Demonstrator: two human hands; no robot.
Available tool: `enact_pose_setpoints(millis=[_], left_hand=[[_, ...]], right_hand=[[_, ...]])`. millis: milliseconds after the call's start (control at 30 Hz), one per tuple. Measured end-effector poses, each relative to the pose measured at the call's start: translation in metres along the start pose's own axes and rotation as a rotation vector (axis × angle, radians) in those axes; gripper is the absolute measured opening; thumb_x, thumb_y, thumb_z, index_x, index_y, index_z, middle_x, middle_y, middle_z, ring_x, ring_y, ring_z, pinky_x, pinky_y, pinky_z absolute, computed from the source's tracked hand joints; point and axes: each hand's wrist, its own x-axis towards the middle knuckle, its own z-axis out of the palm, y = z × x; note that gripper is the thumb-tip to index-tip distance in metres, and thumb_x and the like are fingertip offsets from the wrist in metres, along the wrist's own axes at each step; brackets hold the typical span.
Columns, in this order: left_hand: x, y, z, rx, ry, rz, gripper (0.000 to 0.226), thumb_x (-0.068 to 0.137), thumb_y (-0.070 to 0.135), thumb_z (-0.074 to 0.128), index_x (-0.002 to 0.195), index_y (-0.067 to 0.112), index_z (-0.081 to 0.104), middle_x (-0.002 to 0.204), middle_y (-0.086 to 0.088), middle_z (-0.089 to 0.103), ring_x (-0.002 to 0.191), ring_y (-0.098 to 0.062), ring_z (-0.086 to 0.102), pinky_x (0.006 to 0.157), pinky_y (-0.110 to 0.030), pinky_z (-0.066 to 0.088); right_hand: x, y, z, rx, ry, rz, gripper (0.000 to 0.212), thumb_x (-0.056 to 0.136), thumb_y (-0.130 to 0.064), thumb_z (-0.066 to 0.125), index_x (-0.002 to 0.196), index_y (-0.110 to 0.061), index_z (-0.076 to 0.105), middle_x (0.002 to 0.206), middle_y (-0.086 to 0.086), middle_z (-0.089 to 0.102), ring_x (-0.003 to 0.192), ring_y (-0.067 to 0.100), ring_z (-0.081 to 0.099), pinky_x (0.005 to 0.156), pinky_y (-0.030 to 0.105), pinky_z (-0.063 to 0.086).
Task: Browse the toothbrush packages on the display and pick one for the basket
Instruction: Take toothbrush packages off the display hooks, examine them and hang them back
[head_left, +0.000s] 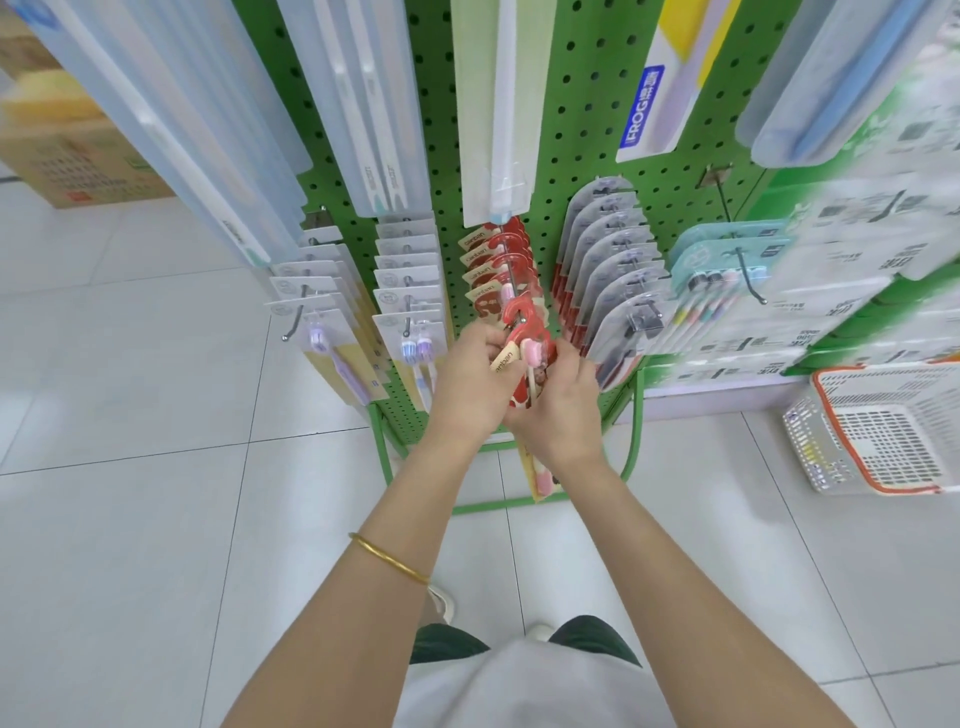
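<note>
Green pegboard (587, 130), both hands' fingers clamped on red toothbrush package (524, 358), lower half hidden

I see a red toothbrush package (524, 358) with pink brush head, front of its hook row on the green pegboard display (587, 130), gripped between my left hand (470, 382) and right hand (561, 402), white orange-rimmed basket (883, 431) on the floor at right

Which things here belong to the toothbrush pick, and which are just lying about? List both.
In the job:
left hand
right hand
red package, held by both hands
red packages on the hook
pegboard
basket

Lying about:
cardboard box
</note>
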Motion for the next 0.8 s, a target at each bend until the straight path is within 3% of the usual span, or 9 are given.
enact_pose_setpoints(millis=[133, 200, 267, 333, 400, 533, 800], left_hand=[[0.008, -0.005, 0.004, 0.164, 0.013, 0.031, 0.011, 0.093, 0.007, 0.052, 0.093, 0.019, 0.054, 0.089, 0.004, 0.059, 0.088, -0.017, 0.059, 0.081, -0.034, 0.049], [0.010, -0.007, 0.005, 0.224, 0.029, 0.055, 0.012, 0.093, 0.008, 0.050, 0.095, 0.018, 0.056, 0.091, 0.001, 0.062, 0.087, -0.021, 0.059, 0.078, -0.037, 0.050], [0.012, -0.008, 0.007, 0.255, 0.048, 0.084, 0.015, 0.094, 0.008, 0.049, 0.102, 0.015, 0.058, 0.095, -0.003, 0.064, 0.089, -0.024, 0.059, 0.078, -0.038, 0.050], [0.015, -0.008, 0.008, 0.259, 0.064, 0.091, 0.017, 0.094, 0.008, 0.048, 0.105, 0.014, 0.058, 0.098, -0.004, 0.065, 0.092, -0.026, 0.059, 0.078, -0.038, 0.049], [0.019, -0.007, 0.009, 0.250, 0.069, 0.079, 0.018, 0.094, 0.007, 0.047, 0.107, 0.013, 0.059, 0.100, -0.006, 0.065, 0.094, -0.027, 0.059, 0.079, -0.039, 0.049], [0.027, -0.004, 0.010, 0.288, 0.078, 0.059, 0.022, 0.094, 0.008, 0.046, 0.112, 0.012, 0.059, 0.108, -0.010, 0.064, 0.100, -0.029, 0.057, 0.083, -0.041, 0.049], [0.030, -0.002, 0.007, 0.527, 0.101, 0.097, 0.030, 0.092, 0.002, 0.041, 0.117, 0.005, 0.056, 0.111, -0.017, 0.056, 0.105, -0.034, 0.051, 0.080, -0.043, 0.046]], right_hand=[[0.001, 0.004, -0.002, 0.009, -0.089, -0.009, 0.109, 0.064, -0.034, 0.082, 0.147, -0.004, 0.018, 0.134, 0.017, 0.038, 0.127, 0.033, 0.033, 0.103, 0.043, 0.036], [-0.001, 0.007, -0.008, 0.004, -0.134, -0.035, 0.104, 0.071, -0.026, 0.080, 0.149, -0.008, 0.014, 0.143, 0.015, 0.031, 0.134, 0.030, 0.028, 0.107, 0.039, 0.031], [-0.002, 0.007, -0.018, 0.033, -0.088, -0.087, 0.082, 0.081, -0.014, 0.069, 0.148, -0.013, 0.022, 0.142, 0.011, 0.034, 0.132, 0.026, 0.034, 0.103, 0.038, 0.038], [-0.001, 0.002, -0.028, 0.054, -0.034, -0.121, 0.060, 0.089, -0.008, 0.057, 0.144, -0.014, 0.033, 0.135, 0.008, 0.042, 0.117, 0.025, 0.050, 0.089, 0.037, 0.046], [0.005, -0.003, -0.037, 0.063, 0.003, -0.147, 0.047, 0.091, -0.005, 0.049, 0.137, -0.012, 0.043, 0.128, 0.009, 0.050, 0.107, 0.025, 0.054, 0.082, 0.031, 0.043], [0.025, -0.015, -0.053, 0.100, 0.061, -0.178, 0.035, 0.093, -0.002, 0.044, 0.126, -0.008, 0.055, 0.121, 0.010, 0.057, 0.105, 0.020, 0.054, 0.083, 0.019, 0.037], [0.091, -0.039, -0.060, -0.004, 0.028, -0.251, 0.031, 0.096, -0.007, 0.045, 0.123, -0.010, 0.060, 0.121, 0.008, 0.061, 0.109, 0.021, 0.057, 0.094, 0.028, 0.042]])
